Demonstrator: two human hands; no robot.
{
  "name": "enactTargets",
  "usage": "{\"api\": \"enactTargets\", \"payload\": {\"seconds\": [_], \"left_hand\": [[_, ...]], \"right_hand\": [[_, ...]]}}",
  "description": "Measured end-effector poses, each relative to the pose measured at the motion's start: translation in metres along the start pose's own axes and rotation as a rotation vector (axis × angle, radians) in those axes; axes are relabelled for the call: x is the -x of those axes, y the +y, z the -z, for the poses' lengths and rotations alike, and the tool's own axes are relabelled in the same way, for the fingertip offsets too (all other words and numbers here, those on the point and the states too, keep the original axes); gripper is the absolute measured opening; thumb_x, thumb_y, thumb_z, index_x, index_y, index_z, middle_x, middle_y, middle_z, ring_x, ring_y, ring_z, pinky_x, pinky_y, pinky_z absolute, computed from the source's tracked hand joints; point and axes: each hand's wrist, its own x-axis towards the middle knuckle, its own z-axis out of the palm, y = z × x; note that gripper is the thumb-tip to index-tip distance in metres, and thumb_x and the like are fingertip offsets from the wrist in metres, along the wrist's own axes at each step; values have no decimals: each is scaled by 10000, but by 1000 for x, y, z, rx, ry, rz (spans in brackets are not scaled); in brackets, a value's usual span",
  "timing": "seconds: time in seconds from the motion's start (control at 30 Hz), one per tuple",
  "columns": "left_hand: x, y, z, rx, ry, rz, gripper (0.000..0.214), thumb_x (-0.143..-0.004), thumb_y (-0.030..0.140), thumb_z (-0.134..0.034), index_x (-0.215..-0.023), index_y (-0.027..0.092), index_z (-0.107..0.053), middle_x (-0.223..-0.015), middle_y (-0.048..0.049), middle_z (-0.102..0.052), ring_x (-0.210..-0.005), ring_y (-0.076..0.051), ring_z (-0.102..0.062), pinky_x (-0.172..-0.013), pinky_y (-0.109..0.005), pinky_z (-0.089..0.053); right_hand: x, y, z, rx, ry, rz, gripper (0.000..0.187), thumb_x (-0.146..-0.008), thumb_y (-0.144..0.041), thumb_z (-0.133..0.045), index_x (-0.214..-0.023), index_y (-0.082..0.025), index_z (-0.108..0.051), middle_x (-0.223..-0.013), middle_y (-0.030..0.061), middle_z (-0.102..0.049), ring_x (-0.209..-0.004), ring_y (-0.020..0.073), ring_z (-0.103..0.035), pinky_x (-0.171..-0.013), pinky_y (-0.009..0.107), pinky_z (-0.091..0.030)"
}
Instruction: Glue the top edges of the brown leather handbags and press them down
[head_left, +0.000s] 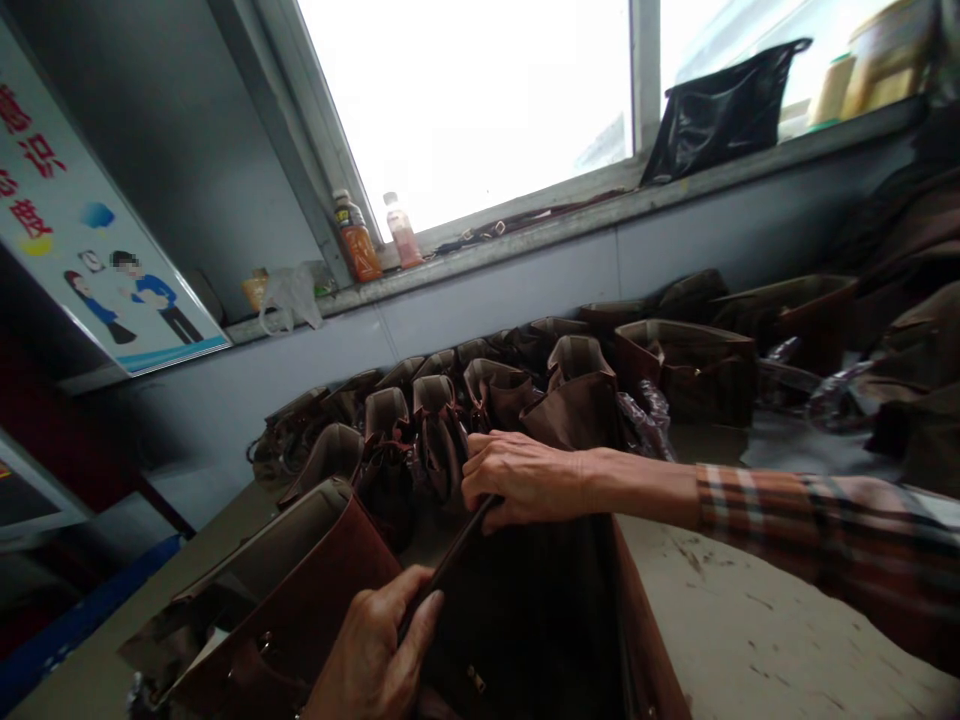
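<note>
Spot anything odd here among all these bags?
A glossy black bag leans against the window on the sill, apart from the rows of brown bags on the table, so it looks out of place.

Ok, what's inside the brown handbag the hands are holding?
The brown handbag shows dark lining and a small metal fitting. The left hand and right hand grip its rim; shadow and the left hand hide the bottom.

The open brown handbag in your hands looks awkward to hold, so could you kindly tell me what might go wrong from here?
The open brown handbag could crease where your left hand and right hand pinch its rim. It might also scuff against the neighbouring brown handbag or the marked tabletop.
</note>
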Motion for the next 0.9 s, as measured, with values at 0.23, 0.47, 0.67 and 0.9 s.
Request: {"api": "enactTargets", "payload": {"seconds": [0.23,0.47,0.67,0.9], "left_hand": [[-34,9,7,-253,-63,-45,346,-976,419,-426,-918,191,-680,-819,-65,-734,-759,-230,-682,-659,-291,-419],[-65,18,6,-367,-98,-98,298,-946,402,-421,-836,204,-616,-800,-75,-705,-738,-223,-630,-670,-312,-391],[-71,15,-1,-334,-73,-157,358,-997,437,-370,-755,228,-530,-670,-18,-598,-616,-178,-512,-613,-318,-306],[-73,27,-2,-387,-133,-114,375,-976,452,-339,-717,222,-483,-697,-16,-571,-670,-182,-528,-658,-314,-343]], "right_hand": [[-7,20,-9,-146,-31,-4,97,-889,-190,-815,-974,-147,-796,-971,56,-794,-923,190,-678,-805,277,-464],[0,24,-3,-216,-75,-64,235,-822,-194,-867,-1043,-157,-796,-987,35,-780,-881,167,-670,-745,244,-454],[30,37,7,-213,-62,-275,225,-782,-220,-880,-970,-128,-797,-732,-12,-673,-643,136,-540,-559,247,-340],[46,52,2,-361,-93,-260,46,-802,-167,-833,-825,-141,-803,-675,-50,-662,-603,94,-515,-541,215,-354]]}}
